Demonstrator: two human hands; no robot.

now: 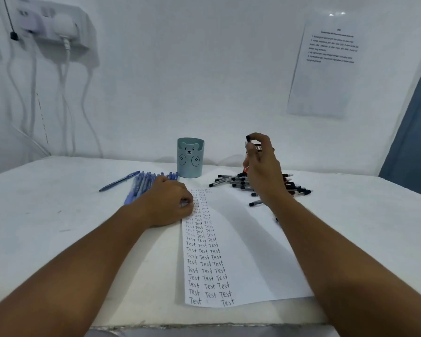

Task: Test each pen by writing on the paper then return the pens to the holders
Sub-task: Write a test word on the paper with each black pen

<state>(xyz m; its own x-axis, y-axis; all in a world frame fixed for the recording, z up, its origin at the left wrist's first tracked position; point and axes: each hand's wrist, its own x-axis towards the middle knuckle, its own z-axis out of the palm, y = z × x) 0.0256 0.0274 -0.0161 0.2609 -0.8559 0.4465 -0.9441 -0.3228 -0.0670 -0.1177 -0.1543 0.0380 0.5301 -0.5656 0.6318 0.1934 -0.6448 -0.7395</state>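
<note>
A sheet of paper (243,249) lies in the middle of the table, its left part filled with rows of the word "Test". My left hand (168,203) rests curled on the paper's left edge, holding nothing. My right hand (263,171) is raised and pinches a black-capped pen (248,142) upright in front of a black mesh holder (259,148), which the hand mostly hides. A pile of black pens (236,182) lies under and beside that hand. Several blue pens (144,182) lie to the left of a light blue bear holder (190,158).
The table's white top (58,215) runs to the wall behind. A power strip with hanging white cables (58,27) is at the upper left. A printed sheet (326,66) is stuck on the wall at the right. A grey-blue panel (413,132) stands at the far right.
</note>
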